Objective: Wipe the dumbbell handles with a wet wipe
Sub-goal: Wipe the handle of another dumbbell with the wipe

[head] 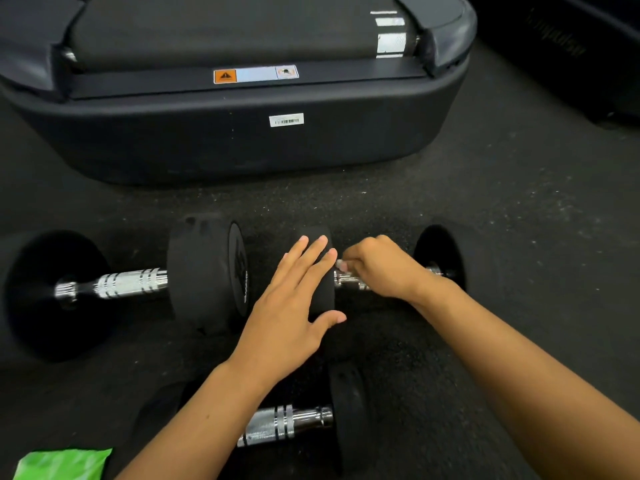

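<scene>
The dumbbell being worked on (381,271) lies on the dark rubber gym floor (519,220), toward the middle of the view, its long axis running left to right across the person's front. Its chrome handle (346,280) is mostly covered by the right hand (382,266), whose fingers are curled around the bar with a small pale bit of what looks like the wet wipe (341,264) showing at the fingertips. The left hand (294,306) rests with straight, spread fingers flat on the dumbbell's left weight head (320,244), steadying it and gripping nothing.

By the look of it the task is partway through: this handle is under the wipe now, though whether it is nearly finished cannot be told.

Two more dumbbells wait. One lies to the left (128,285), end to end with the first and on the same left-to-right axis, its knurled handle bare. Another (294,424) lies nearer the person, also pointing left to right, partly hidden under the left forearm. Nothing shows whether either has been wiped; neither handle looks visibly wet or different.

At the near left corner of the view a green packet (65,464), probably the wipe pack, sits on the floor. Beyond the dumbbells stands the dark rear end of a treadmill (242,140), with a warning sticker and a barcode label on it.
</scene>
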{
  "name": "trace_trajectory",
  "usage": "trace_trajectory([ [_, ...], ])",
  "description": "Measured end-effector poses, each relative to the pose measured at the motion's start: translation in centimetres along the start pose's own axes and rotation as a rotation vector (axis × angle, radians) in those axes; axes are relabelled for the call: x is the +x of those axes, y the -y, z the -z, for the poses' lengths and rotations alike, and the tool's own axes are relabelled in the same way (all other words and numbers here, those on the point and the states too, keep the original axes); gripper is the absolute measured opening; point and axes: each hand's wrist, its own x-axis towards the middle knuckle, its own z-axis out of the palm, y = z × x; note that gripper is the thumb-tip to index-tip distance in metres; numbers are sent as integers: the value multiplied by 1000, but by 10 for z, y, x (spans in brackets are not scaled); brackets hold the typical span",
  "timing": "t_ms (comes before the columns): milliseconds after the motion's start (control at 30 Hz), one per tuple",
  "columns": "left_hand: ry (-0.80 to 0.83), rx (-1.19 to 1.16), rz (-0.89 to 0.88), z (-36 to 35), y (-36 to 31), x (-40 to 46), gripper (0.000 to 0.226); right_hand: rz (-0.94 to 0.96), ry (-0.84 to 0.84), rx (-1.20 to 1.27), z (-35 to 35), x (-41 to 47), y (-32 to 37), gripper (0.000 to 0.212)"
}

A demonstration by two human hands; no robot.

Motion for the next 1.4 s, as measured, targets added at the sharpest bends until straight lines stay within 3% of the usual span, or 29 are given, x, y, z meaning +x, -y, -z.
trace_trajectory([
  [167,9,-6,8,1,1,-2,79,115,-85,-72,-11,-16,-4,24],
  [400,-2,2,23,0,-1,-1,80,101,-149,-160,-17,-19,3,21],
  [567,-20,13,14,-1,-1,-3,79,-17,-41,-110,-6,-2,-2,18],
  [800,-11,11,24,-1,-2,-4,79,-24,37,-90,-2,8,6,21],
  [1067,2,-18,43,0,-4,-2,80,267,-399,-22,-43,-27,-16,30],
  [1300,0,-6,39,0,-1,-1,80,465,-584,-234,-67,-36,-39,40],
  [1400,-19,2,26,-1,-1,-2,79,461,-631,-245,-75,-29,-26,33],
])
